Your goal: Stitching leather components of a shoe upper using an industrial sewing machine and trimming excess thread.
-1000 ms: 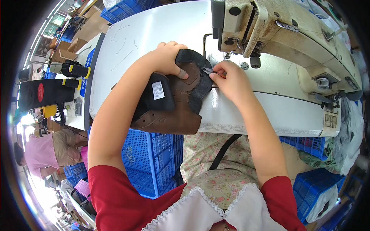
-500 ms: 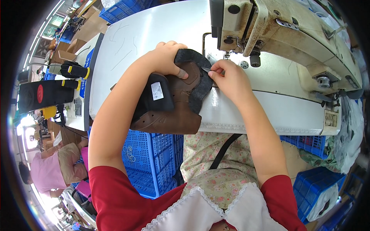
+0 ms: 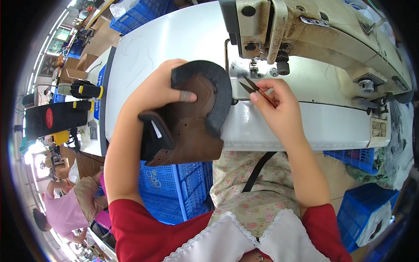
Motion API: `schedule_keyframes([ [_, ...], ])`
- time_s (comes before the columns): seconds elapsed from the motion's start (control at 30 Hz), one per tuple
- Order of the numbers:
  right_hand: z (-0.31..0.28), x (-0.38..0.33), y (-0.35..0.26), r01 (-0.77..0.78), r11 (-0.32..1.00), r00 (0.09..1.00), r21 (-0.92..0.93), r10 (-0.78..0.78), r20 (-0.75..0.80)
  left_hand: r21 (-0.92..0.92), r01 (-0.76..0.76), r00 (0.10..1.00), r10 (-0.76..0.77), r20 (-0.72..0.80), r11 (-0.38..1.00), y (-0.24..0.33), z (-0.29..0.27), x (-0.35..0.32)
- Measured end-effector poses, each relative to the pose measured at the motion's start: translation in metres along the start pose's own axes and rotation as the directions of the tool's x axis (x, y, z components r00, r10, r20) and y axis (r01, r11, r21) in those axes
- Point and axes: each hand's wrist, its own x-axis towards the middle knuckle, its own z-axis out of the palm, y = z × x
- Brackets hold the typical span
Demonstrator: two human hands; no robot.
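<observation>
My left hand [image 3: 168, 87] grips a brown leather shoe upper [image 3: 192, 120], its thumb, with a band wrapped around it, pressed on the leather. A wide black curved edge [image 3: 224, 94] runs around the upper's right side. Black lining with a white label folds up at its left. In my right hand [image 3: 281, 105] is a pair of thread snips [image 3: 257, 92], held between thumb and fingers with the two blade tips apart. The blades point up and left, a short way from the upper and not touching it.
A sewing machine [image 3: 323, 32] stands at the right, its needle area just beyond the snips. The white tabletop [image 3: 148, 41] has loose threads on it. Below the near edge sits a blue crate [image 3: 181, 187]; another blue crate [image 3: 362, 214] is at lower right. A person [image 3: 70, 196] works at far left.
The snips have moved off the upper's black edge, rightward and down, and now show spread blades. My left hand has turned the upper and brought it slightly toward me.
</observation>
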Motion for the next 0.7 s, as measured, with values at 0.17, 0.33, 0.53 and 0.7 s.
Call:
schedule_keyframes([
  [0.17, -0.006, -0.021, -0.016, 0.065, 0.997, 0.998, 0.048, -0.066, 0.001, 0.193, -0.263, 0.96, 0.277, -0.051, 0.945, 0.007, 0.003, -0.032],
  [0.33, -0.019, -0.032, -0.034, 0.4, 0.861, 0.912, -0.315, -0.406, 0.047, 0.339, -0.439, 0.857, 0.5, -0.119, 0.832, 0.014, 0.004, -0.065],
  [0.53, -0.032, -0.049, -0.041, 0.63, 0.657, 0.776, -0.415, -0.555, 0.3, 0.589, -0.445, 0.783, 0.613, -0.111, 0.675, 0.032, 0.025, -0.096],
  [0.7, -0.029, -0.059, -0.046, 0.698, 0.605, 0.714, -0.382, -0.554, 0.427, 0.698, -0.446, 0.726, 0.683, -0.084, 0.561, 0.028, 0.038, -0.118],
])
